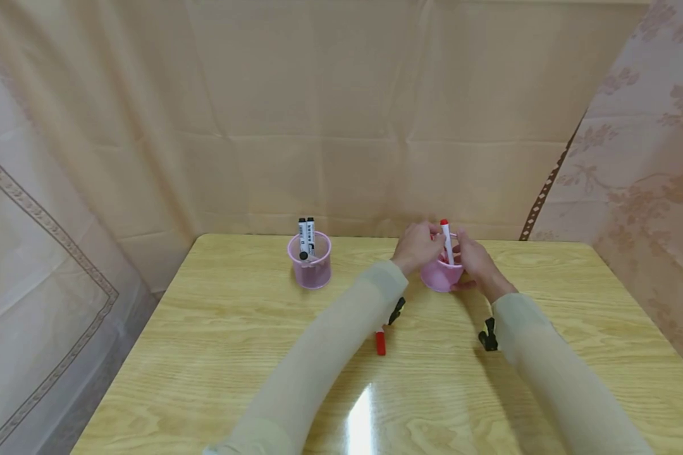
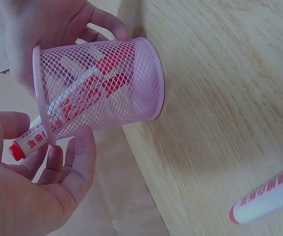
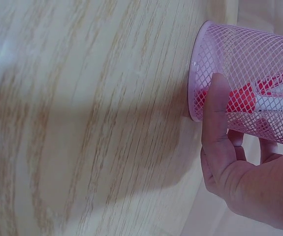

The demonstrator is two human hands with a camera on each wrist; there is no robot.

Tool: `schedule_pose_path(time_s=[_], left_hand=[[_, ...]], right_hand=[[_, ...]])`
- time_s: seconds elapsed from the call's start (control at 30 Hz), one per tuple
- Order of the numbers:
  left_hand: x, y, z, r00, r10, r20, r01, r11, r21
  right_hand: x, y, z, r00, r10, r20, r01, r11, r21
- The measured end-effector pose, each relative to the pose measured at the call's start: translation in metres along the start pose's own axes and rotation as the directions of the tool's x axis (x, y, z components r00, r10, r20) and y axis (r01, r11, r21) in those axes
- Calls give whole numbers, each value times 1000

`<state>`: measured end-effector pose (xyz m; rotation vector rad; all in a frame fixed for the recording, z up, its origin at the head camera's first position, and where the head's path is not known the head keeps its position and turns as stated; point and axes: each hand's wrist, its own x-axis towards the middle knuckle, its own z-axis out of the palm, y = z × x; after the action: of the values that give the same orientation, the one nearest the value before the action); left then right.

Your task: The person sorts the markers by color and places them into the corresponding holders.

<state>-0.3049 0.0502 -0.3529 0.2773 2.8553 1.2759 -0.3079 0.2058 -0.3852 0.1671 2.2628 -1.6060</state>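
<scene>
A pink mesh pen cup (image 1: pixel 441 278) stands at the back right of the table. My right hand (image 1: pixel 478 262) grips its side, with the thumb (image 3: pixel 217 101) along the mesh and the fingers curled behind. Inside lean whiteboard markers with red caps, seen through the mesh. One white marker (image 2: pixel 35 137) sticks out past the rim, its red end uppermost. My left hand (image 1: pixel 418 246) is at the rim, thumb and curled fingers about that marker's upper end. Another red-and-white marker (image 2: pixel 264 196) lies on the table, partly hidden by my left sleeve in the head view.
A second pink mesh cup (image 1: pixel 313 275) stands to the left near the table's back edge, holding several black-capped markers (image 1: pixel 306 237). Beige curtain (image 1: pixel 347 126) hangs right behind the wooden table (image 1: pixel 233 354). Both forearms reach across the table's front.
</scene>
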Motion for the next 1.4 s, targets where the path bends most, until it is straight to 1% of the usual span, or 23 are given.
schedule_pose_path(time_s=[0.13,0.27,0.4,0.5,0.57,0.63,0.67,0.7,0.73,0.77,0.8,0.87,0.9,0.97,1.03,1.07,1.13,1.27,1.33,1.4], left_hand=[[0,1,-4,1000,7,10,-7,1000,-11],[-1,3,-13,999,29,39,-30,1000,4],[-4,2,-25,997,10,82,-8,1000,-16],[-7,-4,-36,995,-1,105,2,1000,-14],[-10,-9,-44,993,11,120,-12,1000,9],[-12,-15,-51,988,2,153,-7,999,36],[-14,-18,-55,985,0,170,-7,999,39],[-16,-21,-58,982,-14,188,9,1000,30],[-18,-24,-61,978,-33,206,29,999,21],[-20,-27,-64,971,-66,231,64,998,16],[-22,-30,-66,961,-106,256,108,994,6],[-27,-35,-69,937,-181,300,180,983,32],[-28,-38,-70,919,-226,323,218,974,61],[-30,-42,-72,883,-288,369,248,957,153],[-31,-46,-72,862,-317,395,239,942,234],[-31,-47,-71,856,-327,401,237,936,259],[-33,-49,-71,849,-337,407,232,930,285],[-39,-56,-71,846,-350,403,238,923,303],[-42,-61,-71,842,-369,393,254,914,315],[-44,-68,-71,831,-398,388,271,900,341]], right_hand=[[0,1,-2,1000,-6,-5,6,1000,-14],[1,2,-4,1000,-10,-3,10,1000,-16],[2,2,-5,1000,-9,-3,9,1000,-7],[2,3,-5,1000,-2,-2,2,1000,5],[2,2,-6,1000,-1,1,1,1000,12],[2,1,-6,1000,-1,4,1,1000,8],[3,1,-6,1000,-2,4,2,1000,3],[3,1,-6,1000,-2,4,2,1000,-1],[3,1,-6,1000,-1,5,1,1000,-3],[4,1,-7,1000,1,7,0,1000,-5],[5,1,-7,1000,1,6,-1,1000,-8],[6,1,-7,1000,5,8,-5,1000,-12],[7,2,-7,1000,9,9,-9,1000,-10],[8,3,-7,1000,12,11,-12,1000,-9],[9,4,-7,1000,15,9,-15,1000,-11],[9,4,-7,1000,17,7,-17,1000,-11],[9,4,-8,1000,18,7,-18,1000,-5],[10,3,-8,1000,22,6,-22,1000,-13],[10,3,-7,1000,22,9,-22,999,-28],[10,2,-6,1000,25,10,-24,999,-43]])
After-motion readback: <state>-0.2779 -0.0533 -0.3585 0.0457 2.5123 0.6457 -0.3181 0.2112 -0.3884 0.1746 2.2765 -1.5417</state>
